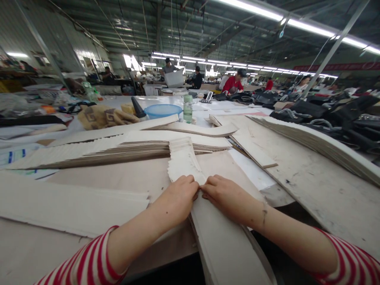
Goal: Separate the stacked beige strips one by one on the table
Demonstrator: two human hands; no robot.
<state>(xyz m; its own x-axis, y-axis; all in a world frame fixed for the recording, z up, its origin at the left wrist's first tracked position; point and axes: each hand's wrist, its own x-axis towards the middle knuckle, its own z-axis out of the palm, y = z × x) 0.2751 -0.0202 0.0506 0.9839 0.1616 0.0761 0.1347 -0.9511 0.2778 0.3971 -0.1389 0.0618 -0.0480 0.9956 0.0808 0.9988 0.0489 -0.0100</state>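
Note:
Both of my hands meet at the middle of a long off-white strip (228, 241) that runs from the table's near edge away from me. My left hand (182, 194) has its fingers curled in and pinched on the strip's surface. Right beside it, my right hand (221, 194) pinches the strip too, fingertips almost touching the left ones. Beyond my hands, overlapping strip ends (181, 154) fan out in ragged steps. Under the fingertips, the exact edge or layer they grip is hidden.
A thick stack of off-white strips (142, 144) lies across the table ahead. More strips (59, 198) lie at left, and another stack (320, 142) at right on a board (326, 198). Farther back are a blue basin (163, 110), a green bottle (187, 107), dark bags (323, 114) and several people.

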